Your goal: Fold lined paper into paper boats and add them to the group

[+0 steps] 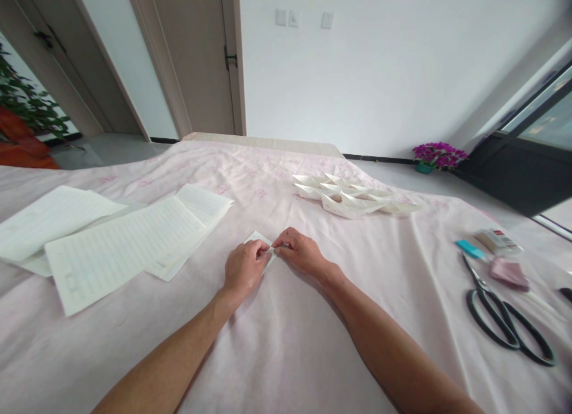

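Observation:
A small folded piece of white paper (pixel 254 236) lies on the pink cloth, mostly covered by my fingers. My left hand (pixel 245 268) pinches its near left side between thumb and fingers. From the right, my right hand (pixel 300 251) grips the paper's edge with thumb and index finger. The two sets of fingertips almost meet over the paper. Beyond my right hand stands a group of folded paper boats (pixel 351 204), set close together. To the left, several lined paper sheets (pixel 129 247) lie overlapping.
At the right lie black-handled scissors (pixel 496 310), a light blue object (pixel 470 248), a small packaged block (pixel 497 241) and a pink item (pixel 509 273). The wrinkled pink cloth (pixel 277 354) covers the surface. Farther off are doors (pixel 192 56) and purple flowers (pixel 440 155).

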`<state>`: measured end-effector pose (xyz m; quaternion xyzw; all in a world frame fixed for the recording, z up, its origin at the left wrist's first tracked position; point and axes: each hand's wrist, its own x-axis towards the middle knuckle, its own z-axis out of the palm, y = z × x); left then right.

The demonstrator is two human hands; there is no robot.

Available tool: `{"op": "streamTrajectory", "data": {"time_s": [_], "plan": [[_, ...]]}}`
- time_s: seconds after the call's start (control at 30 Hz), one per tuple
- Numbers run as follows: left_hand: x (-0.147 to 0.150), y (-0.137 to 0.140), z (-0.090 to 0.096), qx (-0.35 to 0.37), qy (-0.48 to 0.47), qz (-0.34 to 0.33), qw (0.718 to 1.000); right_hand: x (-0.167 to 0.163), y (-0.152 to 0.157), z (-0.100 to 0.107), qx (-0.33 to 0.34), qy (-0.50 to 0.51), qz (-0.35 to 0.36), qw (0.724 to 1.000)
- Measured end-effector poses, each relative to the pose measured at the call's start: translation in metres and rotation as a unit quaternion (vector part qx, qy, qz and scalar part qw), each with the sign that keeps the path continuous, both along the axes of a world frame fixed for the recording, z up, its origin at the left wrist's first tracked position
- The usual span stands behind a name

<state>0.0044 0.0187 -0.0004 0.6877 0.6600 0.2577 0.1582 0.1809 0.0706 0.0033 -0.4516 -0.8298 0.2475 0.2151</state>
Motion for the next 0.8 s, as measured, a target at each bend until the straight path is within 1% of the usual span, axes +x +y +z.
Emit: {"op": "streamTrajectory", "data": {"time_s": [0.37,0.5,0.6,0.7,0.8], "plan": [[0.0,0.0,0.002,-0.018,-0.023,0.028,0.999,0.001,0.003,0.005,0.0,0.001,0.029,1.0],[0.001,0.001,0.003,-0.015,0.007,0.011,1.0,0.002,0.005,0.002,0.006,0.002,0.028,1.0],[0.002,0.002,0.004,-0.014,0.03,0.015,0.999,0.004,0.009,0.0,0.01,-0.002,0.032,0.999],[0.003,0.002,0.003,-0.016,0.033,0.024,0.999,0.005,0.012,-0.001,0.01,-0.021,0.046,0.999],[0.004,0.002,0.004,-0.015,0.034,0.027,0.999,0.005,0.011,0.002,0.022,-0.061,0.045,0.997]]}}
